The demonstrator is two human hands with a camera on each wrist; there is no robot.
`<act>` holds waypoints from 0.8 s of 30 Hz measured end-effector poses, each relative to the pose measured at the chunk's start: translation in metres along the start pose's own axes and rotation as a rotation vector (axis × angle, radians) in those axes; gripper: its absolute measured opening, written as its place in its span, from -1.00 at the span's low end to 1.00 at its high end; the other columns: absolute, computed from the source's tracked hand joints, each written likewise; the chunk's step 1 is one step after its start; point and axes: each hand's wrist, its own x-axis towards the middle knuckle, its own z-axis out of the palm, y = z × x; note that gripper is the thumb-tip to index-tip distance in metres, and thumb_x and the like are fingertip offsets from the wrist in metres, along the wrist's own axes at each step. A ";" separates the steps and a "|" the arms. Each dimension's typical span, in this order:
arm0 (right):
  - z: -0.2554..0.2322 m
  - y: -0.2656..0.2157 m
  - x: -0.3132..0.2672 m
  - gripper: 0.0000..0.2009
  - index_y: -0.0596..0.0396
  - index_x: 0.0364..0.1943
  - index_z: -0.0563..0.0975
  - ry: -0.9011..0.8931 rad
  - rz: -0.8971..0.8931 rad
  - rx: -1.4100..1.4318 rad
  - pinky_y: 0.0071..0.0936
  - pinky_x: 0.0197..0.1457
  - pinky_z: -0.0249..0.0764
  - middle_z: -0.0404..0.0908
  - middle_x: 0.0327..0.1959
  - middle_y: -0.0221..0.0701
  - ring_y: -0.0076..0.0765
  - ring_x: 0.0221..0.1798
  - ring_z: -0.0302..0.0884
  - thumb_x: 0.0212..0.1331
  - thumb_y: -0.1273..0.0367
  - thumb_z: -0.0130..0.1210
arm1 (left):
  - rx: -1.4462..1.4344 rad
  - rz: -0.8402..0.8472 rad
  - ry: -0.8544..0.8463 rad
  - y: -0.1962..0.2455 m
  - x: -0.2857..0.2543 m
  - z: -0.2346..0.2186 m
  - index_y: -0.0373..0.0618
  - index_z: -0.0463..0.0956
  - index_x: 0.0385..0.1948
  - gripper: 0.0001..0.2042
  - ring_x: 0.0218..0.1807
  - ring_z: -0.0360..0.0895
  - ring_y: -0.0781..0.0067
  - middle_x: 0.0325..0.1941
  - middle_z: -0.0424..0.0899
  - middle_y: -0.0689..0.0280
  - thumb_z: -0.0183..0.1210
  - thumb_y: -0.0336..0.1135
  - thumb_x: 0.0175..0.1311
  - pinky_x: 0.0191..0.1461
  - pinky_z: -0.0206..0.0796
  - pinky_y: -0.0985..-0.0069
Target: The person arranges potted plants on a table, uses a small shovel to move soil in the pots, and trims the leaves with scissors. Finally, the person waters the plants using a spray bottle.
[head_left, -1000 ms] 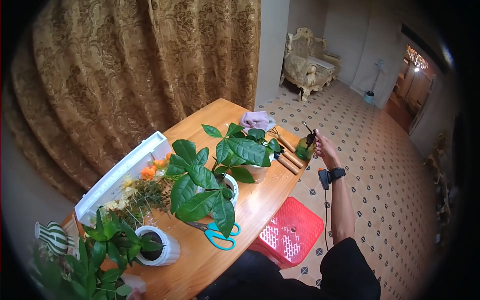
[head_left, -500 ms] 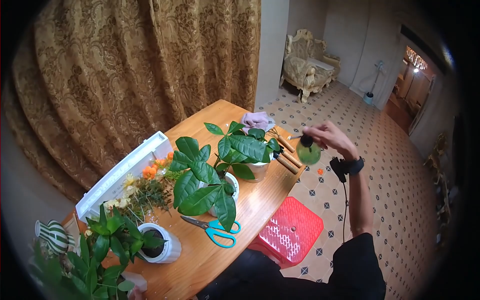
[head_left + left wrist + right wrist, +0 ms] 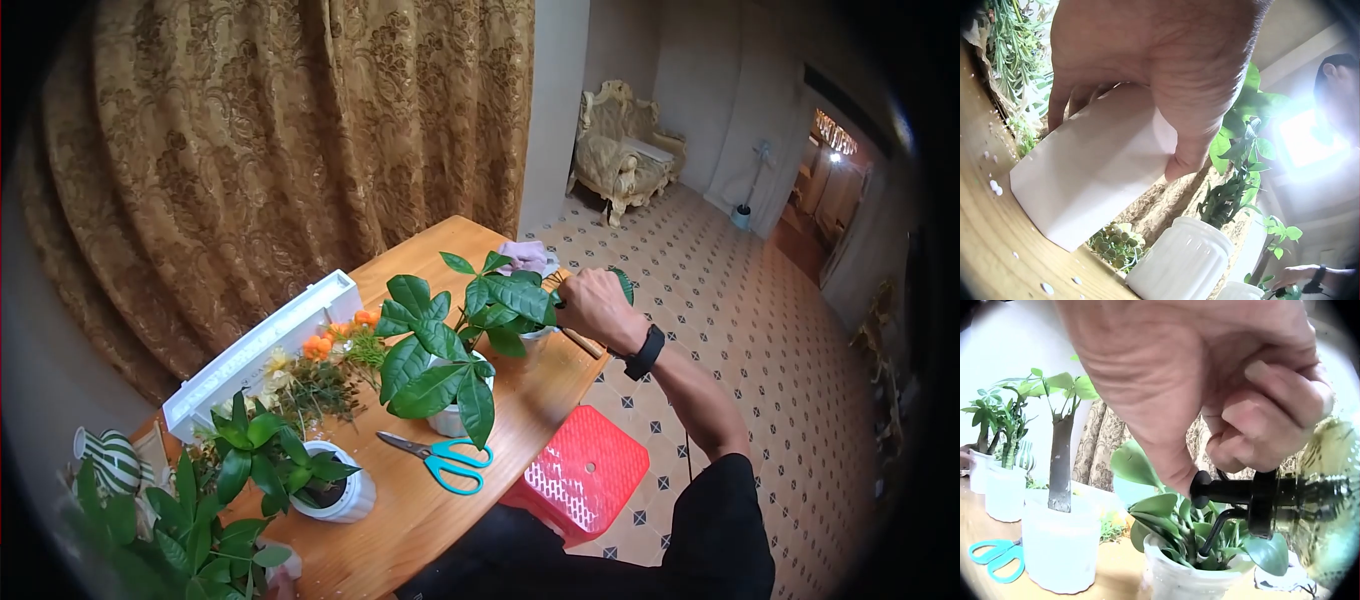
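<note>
My right hand (image 3: 1210, 381) grips a tipped spray bottle (image 3: 1329, 512) of yellow-green glass by its black pump head. In the right wrist view the thin, bent black spout (image 3: 1213, 534) reaches among the leaves of a round-leaved plant (image 3: 1160, 506), just above the rim of its white pot (image 3: 1185, 584). On the left, my left hand (image 3: 1160, 56) holds a pale, smooth-sided plant pot (image 3: 1091, 175), with fingers and thumb on opposite sides. The pot stands tilted in this view, close to the wooden tabletop. Leaves (image 3: 180, 520) cover most of that hand in the head view.
Teal-handled scissors (image 3: 460, 470) lie mid-table beside a large-leaved plant (image 3: 430, 390) in a white pot. Another white pot (image 3: 345, 495) stands nearer. Flowers (image 3: 318, 347) lie along a white box (image 3: 265, 350). Wooden-handled tools (image 3: 583, 345) and a lilac cloth (image 3: 522, 257) are at the far end; a red stool (image 3: 590, 470) stands beside.
My right hand has gripped the spray bottle, lifted it from the table's right edge and moved it left, tipping it over the round-leaved plant. My left hand stays at the lower left.
</note>
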 end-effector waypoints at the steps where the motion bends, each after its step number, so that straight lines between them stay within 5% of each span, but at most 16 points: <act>1: 0.000 -0.002 0.000 -0.65 0.26 -0.71 0.55 0.000 -0.003 -0.001 -0.10 -0.44 0.47 0.49 -0.70 -0.01 0.12 -0.58 0.55 -0.06 0.22 0.27 | 0.017 -0.047 -0.008 -0.004 0.000 0.000 -0.43 0.51 0.13 -0.55 0.05 0.60 0.27 0.10 0.67 0.09 0.24 -0.20 0.40 0.21 0.41 0.36; 3: 0.000 -0.005 0.000 -0.66 0.25 -0.70 0.57 -0.014 0.005 -0.009 -0.11 -0.44 0.47 0.50 -0.70 -0.02 0.12 -0.58 0.55 -0.06 0.21 0.28 | 0.069 -0.186 -0.034 -0.015 0.001 0.002 -0.39 0.52 0.14 -0.55 0.06 0.59 0.28 0.11 0.68 0.14 0.19 -0.15 0.44 0.24 0.39 0.38; 7: -0.023 -0.006 0.006 -0.67 0.23 -0.68 0.59 -0.020 -0.031 0.006 -0.12 -0.44 0.48 0.49 -0.71 -0.04 0.09 -0.59 0.55 -0.06 0.20 0.28 | 0.025 -0.093 -0.031 -0.052 0.003 0.006 -0.32 0.52 0.17 -0.54 -0.03 0.61 0.21 0.06 0.69 0.07 0.12 -0.10 0.47 0.12 0.42 0.32; 13: -0.043 0.001 0.042 -0.65 0.18 -0.70 0.59 0.113 -0.077 0.035 -0.15 -0.54 0.26 0.36 -0.77 -0.10 0.08 -0.65 0.37 -0.08 0.18 0.36 | 0.074 -0.069 -0.055 -0.046 0.005 0.002 -0.25 0.52 0.18 -0.56 -0.08 0.61 0.15 0.01 0.69 0.03 0.08 -0.09 0.48 0.05 0.41 0.28; 19: -0.032 -0.003 0.076 -0.57 0.16 -0.72 0.58 0.124 -0.128 -0.028 -0.16 -0.53 0.28 0.36 -0.78 -0.12 0.08 -0.65 0.37 -0.07 0.06 0.38 | 0.185 -0.070 -0.124 -0.052 0.007 -0.003 -0.17 0.52 0.19 -0.58 -0.13 0.61 0.09 -0.04 0.69 -0.01 0.04 -0.08 0.49 -0.01 0.40 0.24; 21: -0.028 -0.003 0.085 -0.61 0.14 -0.71 0.61 0.126 -0.150 -0.093 -0.16 -0.46 0.47 0.50 -0.73 -0.10 0.04 -0.61 0.55 -0.16 0.06 0.35 | 0.290 -0.071 -0.188 -0.060 0.009 -0.008 -0.15 0.52 0.19 -0.58 -0.15 0.61 0.07 -0.05 0.69 -0.02 0.03 -0.07 0.49 -0.04 0.40 0.22; 23: -0.024 0.001 0.095 -0.62 0.13 -0.69 0.61 0.081 -0.087 -0.105 -0.16 -0.46 0.47 0.50 -0.73 -0.11 0.03 -0.60 0.56 -0.18 0.07 0.35 | 0.432 -0.024 -0.260 -0.080 0.009 -0.016 -0.12 0.52 0.20 -0.59 -0.16 0.61 0.05 -0.07 0.69 -0.03 0.02 -0.07 0.50 -0.06 0.40 0.21; 24: -0.021 0.008 0.099 -0.63 0.13 -0.68 0.62 0.073 -0.062 -0.140 -0.17 -0.46 0.47 0.51 -0.72 -0.12 0.03 -0.59 0.57 -0.19 0.08 0.35 | 0.376 0.239 -0.183 -0.094 0.008 -0.014 -0.06 0.53 0.20 -0.61 -0.19 0.60 0.00 -0.11 0.68 -0.06 -0.01 -0.07 0.50 -0.10 0.38 0.17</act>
